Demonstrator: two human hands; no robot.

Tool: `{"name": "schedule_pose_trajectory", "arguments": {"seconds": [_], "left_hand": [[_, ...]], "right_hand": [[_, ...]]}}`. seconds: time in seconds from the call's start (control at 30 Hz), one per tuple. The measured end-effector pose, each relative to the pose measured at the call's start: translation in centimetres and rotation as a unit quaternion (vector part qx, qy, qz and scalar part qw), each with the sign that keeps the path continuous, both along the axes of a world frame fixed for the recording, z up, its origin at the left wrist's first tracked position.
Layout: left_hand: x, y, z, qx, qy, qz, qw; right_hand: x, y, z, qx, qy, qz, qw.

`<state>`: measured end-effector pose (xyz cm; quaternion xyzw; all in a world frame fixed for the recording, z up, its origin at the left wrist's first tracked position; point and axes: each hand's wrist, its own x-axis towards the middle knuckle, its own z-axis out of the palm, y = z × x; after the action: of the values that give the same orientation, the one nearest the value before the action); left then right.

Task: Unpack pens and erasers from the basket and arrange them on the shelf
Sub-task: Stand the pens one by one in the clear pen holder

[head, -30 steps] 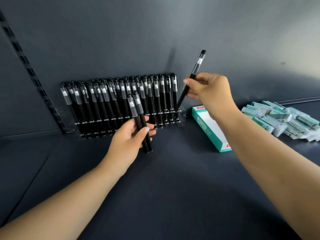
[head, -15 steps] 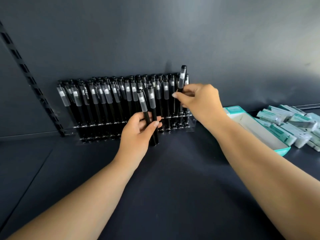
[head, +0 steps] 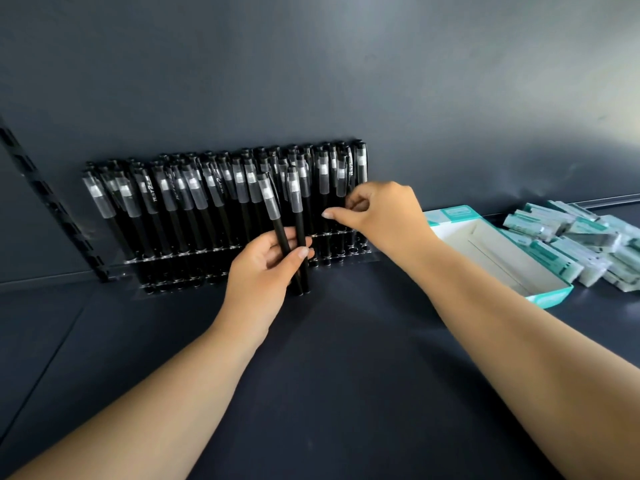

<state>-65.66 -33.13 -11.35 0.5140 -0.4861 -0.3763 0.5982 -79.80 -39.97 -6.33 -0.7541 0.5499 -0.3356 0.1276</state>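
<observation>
A: L hand?
B: We're gripping two black pens upright w/ curled fingers, just in front of the clear pen rack.

A: R hand?
B: We're holding it at the rack's right end, fingers bent, forefinger out; can't tell if it's pinching a pen.

A: Erasers?
B: They're lying piled right of the rack on the shelf, beyond the open box.

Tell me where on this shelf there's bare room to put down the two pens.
Bare shelf lies between the forearms, in front of the pen rack, and left of the left hand. It is crowded by the open box, the eraser pile, and the right hand.
</observation>
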Motion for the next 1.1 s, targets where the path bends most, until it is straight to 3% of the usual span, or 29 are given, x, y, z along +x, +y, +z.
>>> {"name": "schedule_pose_trajectory", "arguments": {"seconds": [0.17,0.27,0.37,0.53,0.73,0.9,1.0,1.1], "left_hand": [[-0.2,0.5,0.4,-0.021,0.019,-0.010,1.000],[-0.6,0.9,0.7,-0.029,0.026,-0.031,0.999],[-1.0,1.2,0.9,-0.033,0.046,-0.056,0.997],[-1.5,1.6,1.0,-0.040,0.063,-0.094,0.993],[-1.4,1.5,0.8,-0.044,0.080,-0.092,0.992],[-0.6,0.6,0.5,-0.049,0.049,-0.024,0.997],[-0.6,0.5,0.6,-0.045,0.063,-0.015,0.997],[-0.8,0.6,0.3,-0.056,0.025,-0.022,0.998]], "right_hand": [[-0.8,0.8,2.2,0.010,0.020,0.014,1.000],[-1.6,1.6,4.6,0.002,-0.047,0.057,0.997],[-1.7,2.8,5.7,0.098,-0.136,0.178,0.970],[-1.3,3.1,5.1,0.202,-0.101,0.251,0.941],[-1.5,2.8,5.4,0.192,-0.151,0.212,0.946],[-2.9,1.7,6.3,0.078,-0.215,0.104,0.968],[-3.2,1.0,5.9,-0.008,-0.201,0.033,0.979],[-2.8,0.5,5.1,-0.040,-0.168,0.003,0.985]]}}
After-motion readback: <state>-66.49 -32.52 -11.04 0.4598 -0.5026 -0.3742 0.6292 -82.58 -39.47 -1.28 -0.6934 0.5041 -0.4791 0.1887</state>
